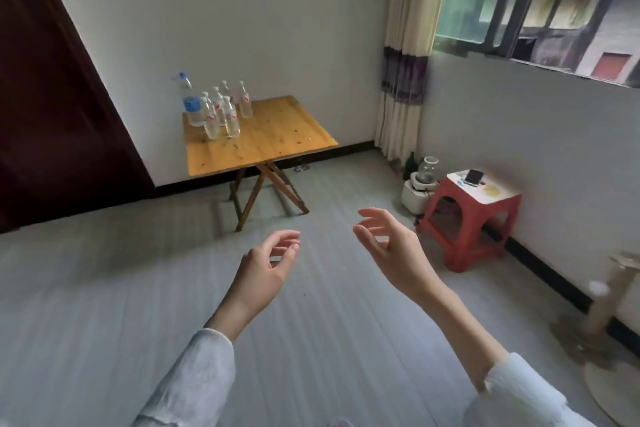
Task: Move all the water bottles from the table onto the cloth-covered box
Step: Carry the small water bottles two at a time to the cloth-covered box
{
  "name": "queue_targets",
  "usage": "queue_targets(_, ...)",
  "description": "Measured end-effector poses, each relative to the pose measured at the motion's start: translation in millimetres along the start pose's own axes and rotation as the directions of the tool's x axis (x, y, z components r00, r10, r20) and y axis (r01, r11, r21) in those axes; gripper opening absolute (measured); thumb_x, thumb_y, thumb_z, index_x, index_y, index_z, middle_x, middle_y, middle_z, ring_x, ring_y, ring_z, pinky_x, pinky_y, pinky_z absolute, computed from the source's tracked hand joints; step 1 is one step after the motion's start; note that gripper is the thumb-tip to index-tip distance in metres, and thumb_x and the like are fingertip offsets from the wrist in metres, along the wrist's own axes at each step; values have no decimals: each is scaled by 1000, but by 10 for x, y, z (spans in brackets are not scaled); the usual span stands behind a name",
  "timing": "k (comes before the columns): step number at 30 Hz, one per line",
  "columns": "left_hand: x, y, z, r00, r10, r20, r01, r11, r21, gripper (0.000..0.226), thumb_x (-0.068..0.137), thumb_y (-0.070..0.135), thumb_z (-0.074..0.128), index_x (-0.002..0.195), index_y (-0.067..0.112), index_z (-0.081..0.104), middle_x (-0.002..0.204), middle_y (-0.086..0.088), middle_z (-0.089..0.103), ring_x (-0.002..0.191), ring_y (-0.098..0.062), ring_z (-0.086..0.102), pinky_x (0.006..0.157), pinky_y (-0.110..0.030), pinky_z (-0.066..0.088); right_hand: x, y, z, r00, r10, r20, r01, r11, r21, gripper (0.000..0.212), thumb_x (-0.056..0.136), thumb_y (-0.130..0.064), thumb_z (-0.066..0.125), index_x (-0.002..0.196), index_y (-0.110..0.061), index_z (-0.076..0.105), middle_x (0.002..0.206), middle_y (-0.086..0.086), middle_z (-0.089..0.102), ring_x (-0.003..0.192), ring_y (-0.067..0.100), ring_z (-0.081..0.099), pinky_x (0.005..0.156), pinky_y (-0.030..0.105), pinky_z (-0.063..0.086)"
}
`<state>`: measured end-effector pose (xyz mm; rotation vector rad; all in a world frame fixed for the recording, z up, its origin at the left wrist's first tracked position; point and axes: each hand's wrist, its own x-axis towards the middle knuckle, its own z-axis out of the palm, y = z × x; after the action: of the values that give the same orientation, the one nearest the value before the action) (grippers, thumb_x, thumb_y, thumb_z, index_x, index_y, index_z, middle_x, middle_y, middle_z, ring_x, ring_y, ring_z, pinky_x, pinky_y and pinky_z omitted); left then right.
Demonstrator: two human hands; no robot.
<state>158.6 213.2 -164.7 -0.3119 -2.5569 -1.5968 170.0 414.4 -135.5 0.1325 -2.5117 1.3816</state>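
Note:
Several small clear water bottles (225, 113) with red labels stand clustered on the far left corner of a wooden folding table (273, 139) against the white wall. A taller bottle with a blue label and blue cap (189, 101) stands at the cluster's left. My left hand (268, 265) and my right hand (389, 246) hang in the air over the grey floor, well short of the table, both with fingers loosely curled apart and holding nothing. No cloth-covered box is in view.
A red plastic stool (471, 218) with a phone (473, 177) on it stands by the right wall, a white appliance (417, 189) beside it. A fan base (609, 329) sits at the lower right. A dark door (52, 107) is on the left, a curtain (405, 55) and window at the right.

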Motion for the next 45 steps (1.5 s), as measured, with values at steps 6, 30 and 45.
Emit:
queue_targets(6, 1276, -339, -328, 987, -48, -151, 45, 999, -24, 16, 89, 18, 53, 102, 25, 61, 101, 3, 67, 97, -10, 61, 87, -22, 46, 1522, 144, 492, 985, -120, 121, 116, 993, 34, 30, 87, -28, 55, 115, -18, 53, 95, -10, 60, 85, 1, 57, 71, 4, 42)
queue_targets(30, 5901, -2697, -2336, 903, -200, -380, 186, 980, -74, 22, 89, 23, 52, 111, 25, 56, 110, 0, 64, 103, -11, 58, 86, -27, 48, 6739, 241, 3482, 908, -252, 335, 227, 967, 111, 36, 87, -34, 54, 119, -18, 51, 99, -12, 59, 88, -2, 56, 68, -1, 42)
queue_targets(45, 8364, -4511, -2902, 852, -447, -271, 451, 891, -54, 39, 89, 34, 52, 126, 25, 44, 126, 2, 52, 109, -7, 49, 85, -20, 38, 9339, 1019, 5265, 912, -57, 407, 58, 998, 10, 39, 87, -32, 56, 120, -13, 50, 110, 4, 64, 92, 9, 56, 80, 23, 44)
